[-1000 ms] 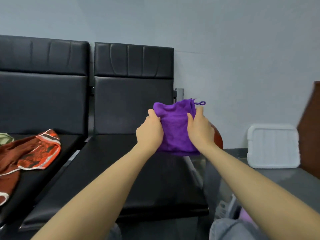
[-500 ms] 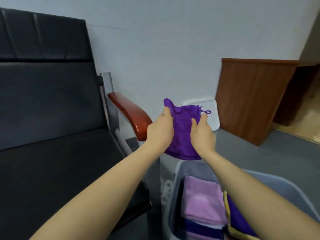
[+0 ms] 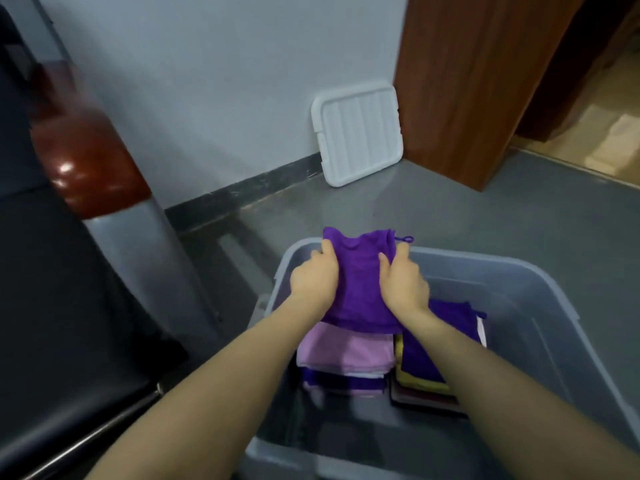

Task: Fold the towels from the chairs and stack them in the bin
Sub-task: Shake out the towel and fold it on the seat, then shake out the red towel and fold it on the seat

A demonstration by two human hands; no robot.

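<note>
purple towel (image 3: 358, 282) folded, held over bin's (image 3: 540, 271) far-left end above pink stack (image 3: 346, 351) | left hand (image 3: 313, 280), right hand (image 3: 403, 284): each grip curled on a side edge, likely keeping the fold flat for stacking | white lid (image 3: 358, 131) leans on wall

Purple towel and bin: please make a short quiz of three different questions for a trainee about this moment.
1. True or false: both hands hold the purple towel above the bin.
2. What leans on the wall behind the bin? A) white lid B) broom C) bucket
3. Fill in: the left stack in the bin has a ____ towel on top.

Key: 1 true, the left hand and right hand each grip a side. 2 A, the white lid. 3 pink, the pink towel.
</note>
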